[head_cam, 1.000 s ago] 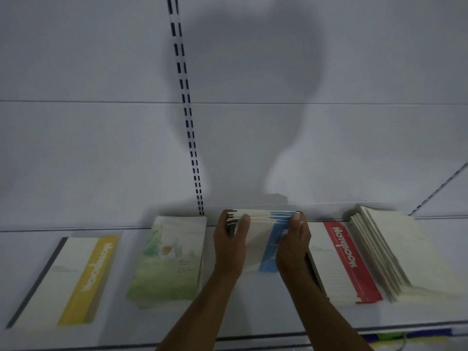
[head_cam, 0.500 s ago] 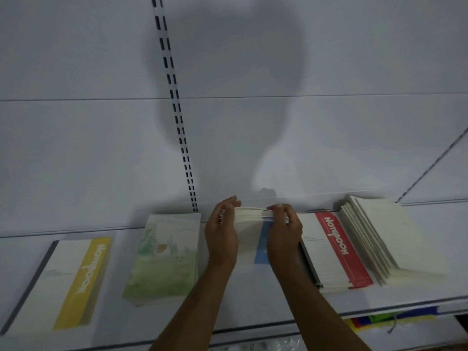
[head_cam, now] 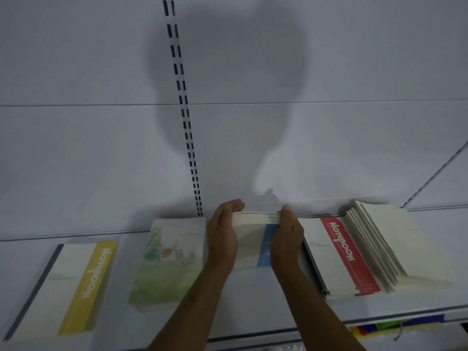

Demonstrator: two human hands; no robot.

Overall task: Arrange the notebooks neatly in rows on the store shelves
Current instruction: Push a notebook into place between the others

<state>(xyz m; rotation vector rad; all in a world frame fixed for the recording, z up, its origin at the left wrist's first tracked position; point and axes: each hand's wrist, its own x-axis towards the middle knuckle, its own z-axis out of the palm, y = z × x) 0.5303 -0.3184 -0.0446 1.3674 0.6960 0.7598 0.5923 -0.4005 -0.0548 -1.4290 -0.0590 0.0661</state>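
On the white metal shelf (head_cam: 106, 333), both hands clasp a blue-striped white notebook stack (head_cam: 253, 239). Left hand (head_cam: 222, 236) presses its left edge; right hand (head_cam: 287, 239) presses its right edge, beside the red-striped notebook (head_cam: 339, 257).

I see a pale back wall (head_cam: 76, 148) made of flat panels, with a thin horizontal seam (head_cam: 76, 105) running across it about a third of the way down. A slotted metal strip (head_cam: 186, 117) with paired dark holes runs down the wall, tilted a little in my wide view. A second slotted strip (head_cam: 435, 178) slants along the right edge. A large soft shadow (head_cam: 228, 79) falls over the middle of the wall. Below the front edge at lower right, some brightly coloured items (head_cam: 395, 328) in blue, yellow, green and red peek out, too blurred for me to identify.
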